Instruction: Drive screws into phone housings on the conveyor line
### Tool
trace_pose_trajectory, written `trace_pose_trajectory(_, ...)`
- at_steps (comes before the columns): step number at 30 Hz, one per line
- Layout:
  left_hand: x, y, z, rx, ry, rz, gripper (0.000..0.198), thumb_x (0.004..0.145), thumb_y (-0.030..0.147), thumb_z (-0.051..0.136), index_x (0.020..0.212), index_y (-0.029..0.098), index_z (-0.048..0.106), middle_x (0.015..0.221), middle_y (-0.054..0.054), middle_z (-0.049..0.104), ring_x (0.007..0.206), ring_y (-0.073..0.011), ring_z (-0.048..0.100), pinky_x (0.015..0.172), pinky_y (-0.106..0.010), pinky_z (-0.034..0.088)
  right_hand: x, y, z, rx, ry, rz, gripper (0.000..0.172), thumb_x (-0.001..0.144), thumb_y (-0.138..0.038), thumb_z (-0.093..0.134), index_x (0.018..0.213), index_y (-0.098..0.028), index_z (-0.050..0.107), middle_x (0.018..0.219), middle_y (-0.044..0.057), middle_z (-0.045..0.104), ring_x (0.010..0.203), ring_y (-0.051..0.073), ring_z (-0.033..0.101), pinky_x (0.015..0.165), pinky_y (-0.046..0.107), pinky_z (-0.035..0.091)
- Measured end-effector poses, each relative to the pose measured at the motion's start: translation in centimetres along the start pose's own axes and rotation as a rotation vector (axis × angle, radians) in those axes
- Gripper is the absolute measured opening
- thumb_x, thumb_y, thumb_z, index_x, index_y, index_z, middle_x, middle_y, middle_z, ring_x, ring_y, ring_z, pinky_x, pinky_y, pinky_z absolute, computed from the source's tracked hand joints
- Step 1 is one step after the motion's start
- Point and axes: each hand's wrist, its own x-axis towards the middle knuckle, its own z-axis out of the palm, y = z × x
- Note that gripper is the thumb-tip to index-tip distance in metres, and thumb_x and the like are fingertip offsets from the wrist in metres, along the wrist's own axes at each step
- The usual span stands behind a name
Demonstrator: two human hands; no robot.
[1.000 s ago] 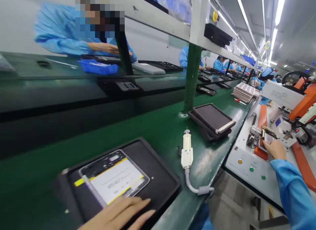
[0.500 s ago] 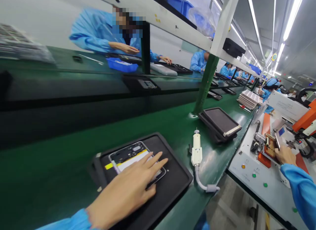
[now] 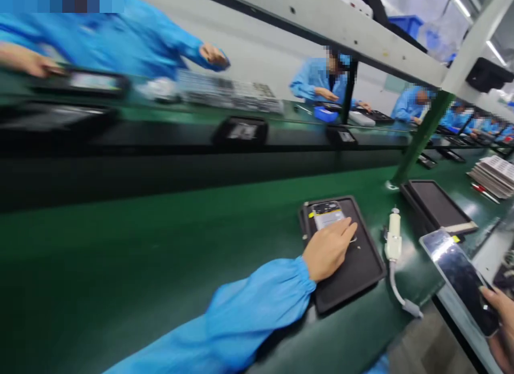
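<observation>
My left hand point(image 3: 327, 251) lies over the lower part of an opened phone point(image 3: 327, 216) on a black tray point(image 3: 341, 288), its fingers close together and partly hiding the phone; whether they grip it is unclear. Yellow tape shows near the phone's top edge. At the right edge, my right hand point(image 3: 500, 309) holds a second phone point(image 3: 461, 280) by its lower end, glossy dark face in view, above the bench edge. Between the two phones a cream electric screwdriver point(image 3: 394, 234) lies on the green bench with its cable trailing down.
Stacked black trays point(image 3: 437, 205) sit behind the second phone, with a paper stack point(image 3: 493, 176) farther right. A green post point(image 3: 425, 133) rises from the bench. Along the back, a dark raised line point(image 3: 172, 135) carries trays. Co-workers in blue sit beyond it.
The view has swung left. My right hand has come away from the orange and white machine and now holds a phone near the bench. My left hand remains at the tray phone, fingers closer together.
</observation>
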Motion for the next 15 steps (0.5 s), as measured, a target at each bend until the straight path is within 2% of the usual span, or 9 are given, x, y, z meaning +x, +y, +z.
trace_pose_trajectory(2, -0.1, -1.2, 0.0, 0.002, 0.132, -0.024, 0.039, 0.076, 0.001, 0.047, 0.110, 0.009, 0.065, 0.113, -0.016, 0.068, 0.104, -0.0257, 0.066, 0.090, -0.036, 0.056, -1.4, 0.8, 5.4, 0.105, -0.182, 0.114, 0.040, 0.058, -0.044, 0.080, 0.085, -0.015, 0.071, 0.082, 0.009, 0.071, 0.069, 0.025, 0.066, 0.056, 0.035, 0.055)
trace_pose_trajectory(4, -0.1, -2.3, -0.4, 0.012, 0.190, -0.042, 0.036, 0.079, 0.001, 0.045, 0.107, 0.010, 0.065, 0.110, -0.013, 0.069, 0.103, -0.0230, 0.066, 0.091, -0.034, 0.056, -2.8, 0.9, 10.7, 0.225, -0.335, 0.183, 0.042, 0.058, -0.042, 0.082, 0.086, -0.013, 0.070, 0.082, 0.008, 0.070, 0.073, 0.023, 0.065, 0.061, 0.033, 0.055)
trace_pose_trajectory(6, 0.0, -3.3, -1.2, 0.007, 0.265, -0.068, 0.035, 0.083, 0.002, 0.042, 0.109, 0.010, 0.064, 0.110, -0.012, 0.070, 0.100, -0.0210, 0.068, 0.089, -0.032, 0.056, -3.7, 0.6, 15.2, 0.336, -0.425, 0.199, 0.040, 0.060, -0.040, 0.082, 0.086, -0.012, 0.069, 0.079, 0.006, 0.069, 0.073, 0.020, 0.065, 0.066, 0.030, 0.055)
trace_pose_trajectory(8, 0.0, -4.0, -2.5, -0.027, 0.416, -0.075, 0.033, 0.086, 0.005, 0.041, 0.109, 0.010, 0.064, 0.107, -0.011, 0.071, 0.095, -0.0209, 0.069, 0.086, -0.031, 0.058, -4.2, 0.4, 18.5, 0.340, -0.464, 0.189, 0.044, 0.062, -0.045, 0.079, 0.089, -0.012, 0.068, 0.076, 0.004, 0.068, 0.069, 0.019, 0.064, 0.065, 0.031, 0.055)
trace_pose_trajectory(10, 0.0, -4.5, -3.9, -0.067, 0.583, -0.074, 0.031, 0.087, 0.008, 0.044, 0.108, 0.011, 0.066, 0.104, -0.009, 0.072, 0.092, -0.0212, 0.070, 0.086, -0.030, 0.058, -4.3, 0.2, 20.1, 0.189, -0.477, 0.142, 0.057, 0.064, -0.053, 0.076, 0.103, -0.013, 0.066, 0.081, 0.006, 0.069, 0.069, 0.021, 0.064, 0.064, 0.035, 0.055)
trace_pose_trajectory(11, -0.1, -4.6, -4.6, -0.082, 0.645, -0.077, 0.030, 0.086, 0.008, 0.047, 0.108, 0.011, 0.067, 0.104, -0.009, 0.072, 0.093, -0.0214, 0.070, 0.087, -0.029, 0.057, -4.3, 0.1, 20.3, 0.067, -0.466, 0.071, 0.065, 0.064, -0.055, 0.075, 0.113, -0.013, 0.063, 0.090, 0.008, 0.069, 0.076, 0.024, 0.065, 0.069, 0.039, 0.056)
trace_pose_trajectory(13, -0.4, -4.6, -5.9, -0.109, 0.706, -0.090, 0.029, 0.085, 0.006, 0.051, 0.108, 0.012, 0.067, 0.104, -0.008, 0.072, 0.096, -0.0207, 0.069, 0.091, -0.028, 0.056, -4.3, -0.4, 19.7, -0.179, -0.407, -0.150, 0.078, 0.063, -0.055, 0.076, 0.127, -0.015, 0.055, 0.114, 0.014, 0.065, 0.101, 0.031, 0.062, 0.088, 0.047, 0.051)
trace_pose_trajectory(15, -0.7, -3.9, -6.7, -0.168, 0.720, -0.056, 0.031, 0.083, 0.004, 0.052, 0.109, 0.013, 0.068, 0.107, -0.007, 0.071, 0.099, -0.0198, 0.068, 0.094, -0.027, 0.054, -4.2, -1.1, 18.6, -0.274, -0.380, -0.298, 0.077, 0.064, -0.054, 0.076, 0.127, -0.016, 0.055, 0.128, 0.016, 0.057, 0.119, 0.034, 0.052, 0.100, 0.050, 0.043)
